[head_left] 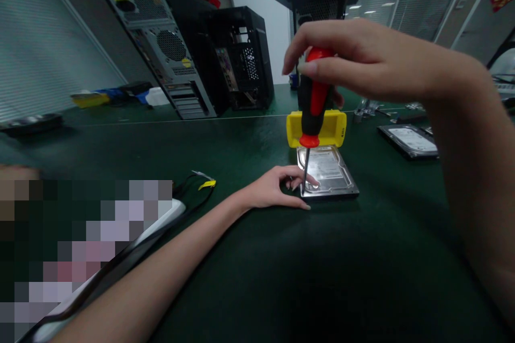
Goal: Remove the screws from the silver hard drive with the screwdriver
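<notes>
A silver hard drive (332, 163) lies flat on the green tabletop (241, 257). My left hand (277, 187) grips its near left corner, with fingers on the top face and the thumb along the front edge. Above it, my right hand (333, 59) is closed round the top of a red and black screwdriver (313, 104). The screwdriver stands nearly upright, its tip at the drive's near left corner. Whether a screw sits under the tip is too small to tell. Directly behind the drive is a yellow open box (338, 131), partly covered by the screwdriver.
Black computer cases (189, 48) stand at the back left, and another case (322, 2) is behind my right hand. A second hard drive (410, 140) lies to the right. At left are a cable with a yellow tag (207, 185), a white-edged blurred-out object (169, 209) and a black dish (34, 123).
</notes>
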A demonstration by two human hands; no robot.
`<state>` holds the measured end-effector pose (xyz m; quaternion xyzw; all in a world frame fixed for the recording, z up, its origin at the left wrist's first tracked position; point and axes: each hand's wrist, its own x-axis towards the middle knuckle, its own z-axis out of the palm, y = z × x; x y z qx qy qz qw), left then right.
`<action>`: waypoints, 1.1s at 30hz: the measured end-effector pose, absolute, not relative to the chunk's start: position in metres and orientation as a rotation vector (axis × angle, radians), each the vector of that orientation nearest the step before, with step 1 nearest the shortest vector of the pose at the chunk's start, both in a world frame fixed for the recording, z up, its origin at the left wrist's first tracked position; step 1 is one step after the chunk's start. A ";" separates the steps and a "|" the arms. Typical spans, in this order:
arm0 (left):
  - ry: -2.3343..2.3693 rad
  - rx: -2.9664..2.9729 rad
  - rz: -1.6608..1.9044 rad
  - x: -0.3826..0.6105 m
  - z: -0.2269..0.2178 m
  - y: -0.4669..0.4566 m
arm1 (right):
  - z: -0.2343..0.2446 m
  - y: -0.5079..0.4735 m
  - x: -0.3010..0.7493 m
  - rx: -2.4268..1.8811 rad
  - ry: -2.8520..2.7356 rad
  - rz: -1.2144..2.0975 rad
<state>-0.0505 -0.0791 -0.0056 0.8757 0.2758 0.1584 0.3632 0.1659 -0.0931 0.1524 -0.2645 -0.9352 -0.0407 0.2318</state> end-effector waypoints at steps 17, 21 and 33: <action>0.733 2.290 0.430 -0.050 -0.007 -0.079 | 0.150 -0.098 0.164 -0.775 -2.541 -0.135; 0.737 2.286 0.429 -0.050 -0.007 -0.079 | 0.149 -0.100 0.164 -0.743 -2.546 -0.111; 0.753 2.266 0.430 -0.049 -0.005 -0.081 | 0.153 -0.098 0.160 -0.771 -2.524 -0.045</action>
